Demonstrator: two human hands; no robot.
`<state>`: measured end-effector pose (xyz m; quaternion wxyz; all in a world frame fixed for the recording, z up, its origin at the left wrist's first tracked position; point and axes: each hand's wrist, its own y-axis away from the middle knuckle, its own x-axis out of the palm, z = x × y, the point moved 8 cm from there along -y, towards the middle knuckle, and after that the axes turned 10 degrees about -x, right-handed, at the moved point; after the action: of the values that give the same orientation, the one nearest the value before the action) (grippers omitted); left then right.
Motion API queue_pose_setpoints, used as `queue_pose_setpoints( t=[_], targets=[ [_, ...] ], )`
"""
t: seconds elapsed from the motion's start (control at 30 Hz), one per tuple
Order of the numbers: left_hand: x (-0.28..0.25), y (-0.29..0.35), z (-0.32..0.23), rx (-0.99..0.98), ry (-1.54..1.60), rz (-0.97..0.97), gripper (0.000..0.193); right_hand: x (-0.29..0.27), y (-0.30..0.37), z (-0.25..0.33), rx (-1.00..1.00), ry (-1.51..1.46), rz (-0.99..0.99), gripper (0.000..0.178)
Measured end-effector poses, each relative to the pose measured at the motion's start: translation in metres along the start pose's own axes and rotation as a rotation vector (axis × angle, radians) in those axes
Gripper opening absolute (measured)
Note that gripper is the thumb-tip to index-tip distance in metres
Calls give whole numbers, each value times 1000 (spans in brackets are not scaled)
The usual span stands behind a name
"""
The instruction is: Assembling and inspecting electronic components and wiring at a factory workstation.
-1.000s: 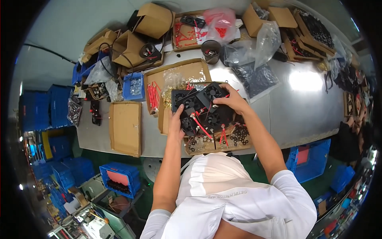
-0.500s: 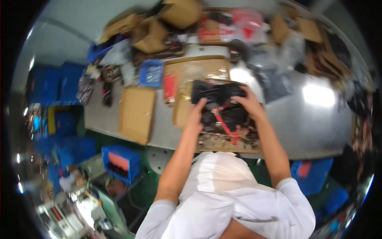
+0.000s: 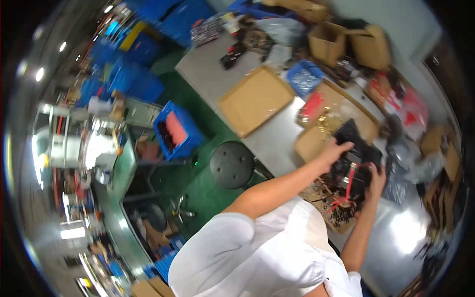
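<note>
Black fan assembly (image 3: 357, 157) with red wires sits on the grey worktable (image 3: 277, 141), over a cardboard tray of small parts. Left hand (image 3: 335, 150) grips its near-left edge, fingers curled over the top. Right hand (image 3: 377, 179) clasps the right side, fingers wrapped. Flat cardboard tray (image 3: 256, 100) lies well apart; black round stool (image 3: 232, 165) below the table edge.

The person wears a loose white short-sleeved shirt (image 3: 262, 257) of plain cloth, creased across the chest. Both forearms are bare; the left hand (image 3: 334, 151) and right hand (image 3: 376, 180) are ungloved.
</note>
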<state>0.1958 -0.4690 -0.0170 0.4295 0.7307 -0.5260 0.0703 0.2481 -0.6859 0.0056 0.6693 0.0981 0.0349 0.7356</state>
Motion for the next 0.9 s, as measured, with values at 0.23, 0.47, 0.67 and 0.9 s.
queue_pose_setpoints(
  t=[0.23,0.47,0.67,0.9],
  targets=[
    [17,14,-19,94,-27,-50,42,-5,0,1,-2,14,-108,61],
    [3,16,-14,57,32,-110,42,-5,-3,0,-162,318,-126,50],
    [4,12,6,-131,175,-148,46,-16,-10,3,-138,451,-107,59],
    [8,12,0,-253,231,184,47,18,-17,-3,-104,396,-116,61]
  ],
)
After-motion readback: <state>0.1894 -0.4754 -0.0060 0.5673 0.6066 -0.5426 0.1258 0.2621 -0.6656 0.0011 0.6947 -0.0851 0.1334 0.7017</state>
